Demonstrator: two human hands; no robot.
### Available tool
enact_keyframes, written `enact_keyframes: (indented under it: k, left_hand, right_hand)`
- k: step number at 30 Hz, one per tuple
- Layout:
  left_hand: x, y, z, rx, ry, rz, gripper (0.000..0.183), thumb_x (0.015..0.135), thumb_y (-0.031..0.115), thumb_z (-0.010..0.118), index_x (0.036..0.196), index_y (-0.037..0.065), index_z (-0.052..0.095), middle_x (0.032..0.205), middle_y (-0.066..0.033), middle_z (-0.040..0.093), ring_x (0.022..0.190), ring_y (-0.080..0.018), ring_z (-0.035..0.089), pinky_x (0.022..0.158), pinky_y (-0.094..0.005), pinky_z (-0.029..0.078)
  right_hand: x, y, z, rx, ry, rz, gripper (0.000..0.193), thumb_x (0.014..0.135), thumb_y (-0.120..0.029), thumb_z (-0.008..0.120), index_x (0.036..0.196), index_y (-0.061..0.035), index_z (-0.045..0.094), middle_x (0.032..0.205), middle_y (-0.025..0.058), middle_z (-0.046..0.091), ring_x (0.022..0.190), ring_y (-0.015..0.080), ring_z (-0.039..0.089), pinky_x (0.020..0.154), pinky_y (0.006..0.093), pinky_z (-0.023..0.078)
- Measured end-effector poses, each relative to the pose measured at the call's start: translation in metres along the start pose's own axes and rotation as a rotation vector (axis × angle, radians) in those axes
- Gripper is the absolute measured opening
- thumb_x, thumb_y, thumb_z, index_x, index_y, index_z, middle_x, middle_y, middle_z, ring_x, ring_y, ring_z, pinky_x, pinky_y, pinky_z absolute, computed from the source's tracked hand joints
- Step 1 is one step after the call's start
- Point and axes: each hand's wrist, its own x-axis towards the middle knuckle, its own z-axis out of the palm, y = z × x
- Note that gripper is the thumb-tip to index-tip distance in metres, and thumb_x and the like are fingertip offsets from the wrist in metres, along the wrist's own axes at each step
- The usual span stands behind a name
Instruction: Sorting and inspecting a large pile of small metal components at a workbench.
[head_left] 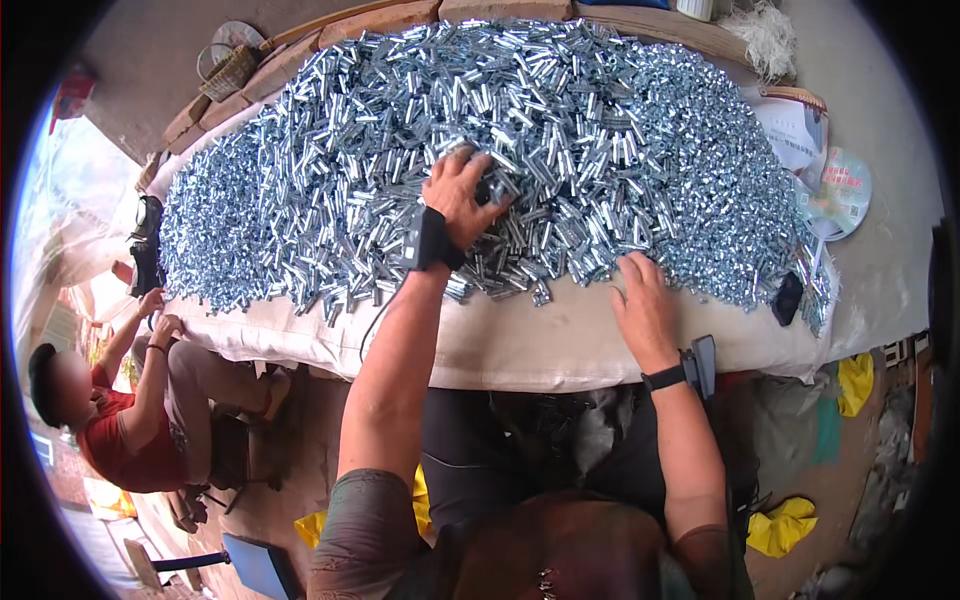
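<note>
A broad heap of shiny metal parts covers the table. Short silvery tubes (350, 180) fill its middle, and smaller metal pieces (710, 190) lie to the right. My left hand (463, 195) reaches into the tubes, fingers and thumb curled round a few of them; blur hides how many. Close to the heap's near edge, my right hand (646, 305) rests with its fingers stretched forward and the thumb apart. Its fingertips are by the small pieces, and nothing shows in it. Both wrists wear black straps with a small device.
Pale cloth (500, 345) covers the table's near edge. Bricks (380, 22) border the far side, with a wicker basket (230, 72) at far left. A round fan-like card (842, 195) and a black scrap (787, 298) lie right. Another person (130, 430) sits at the left end.
</note>
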Motion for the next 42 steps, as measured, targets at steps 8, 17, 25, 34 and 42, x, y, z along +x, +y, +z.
enact_keyframes:
  k: [8,17,25,34,42]
  left_hand:
    - [-0.036,0.023,0.010,0.138,-0.063,0.055,0.060,0.068,0.036,0.069,0.121,0.014,0.053,0.135,-0.0113,0.039,0.126,-0.0384,0.030,0.098,-0.0544,0.027]
    - [-0.061,0.028,0.015,0.270,-0.014,0.012,0.054,0.079,0.046,0.060,0.124,0.017,0.051,0.140,-0.0091,0.035,0.129,-0.0358,0.028,0.104,-0.0595,0.012]
    - [-0.046,-0.002,0.009,0.269,-0.024,-0.010,0.062,0.077,0.054,0.060,0.125,0.016,0.050,0.141,-0.0153,0.033,0.133,-0.0380,0.023,0.103,-0.0638,0.012]
    - [-0.061,-0.010,0.006,0.218,-0.109,0.063,0.058,0.085,0.042,0.055,0.132,0.010,0.041,0.146,-0.0158,0.024,0.135,-0.0348,0.018,0.107,-0.0550,0.013]
    - [-0.060,0.027,-0.010,0.111,0.083,0.173,0.042,0.079,0.020,0.066,0.117,0.006,0.053,0.127,-0.0165,0.047,0.122,-0.0357,0.039,0.098,-0.0436,0.035]
  right_hand:
    - [-0.007,-0.015,0.016,0.010,-0.057,0.000,0.046,0.075,-0.009,0.065,0.117,-0.0025,0.047,0.126,0.0165,0.044,0.115,0.0348,0.041,0.097,0.0406,0.037]
    - [-0.019,-0.040,0.021,0.006,0.015,-0.125,0.042,0.075,-0.010,0.064,0.114,-0.0017,0.051,0.123,0.0152,0.046,0.115,0.0321,0.044,0.097,0.0396,0.038]
    - [-0.030,-0.033,0.028,0.161,-0.014,-0.152,0.032,0.075,-0.008,0.065,0.106,-0.0043,0.058,0.113,0.0111,0.054,0.105,0.0274,0.052,0.088,0.0359,0.045]
    - [-0.032,0.039,-0.020,-0.044,0.129,0.189,0.032,0.079,-0.013,0.063,0.108,-0.0027,0.056,0.116,0.0121,0.055,0.107,0.0297,0.051,0.091,0.0380,0.042]
    - [-0.032,0.081,-0.007,-0.309,0.118,0.200,0.019,0.076,-0.011,0.061,0.094,-0.0070,0.057,0.091,0.0108,0.056,0.091,0.0300,0.053,0.078,0.0395,0.045]
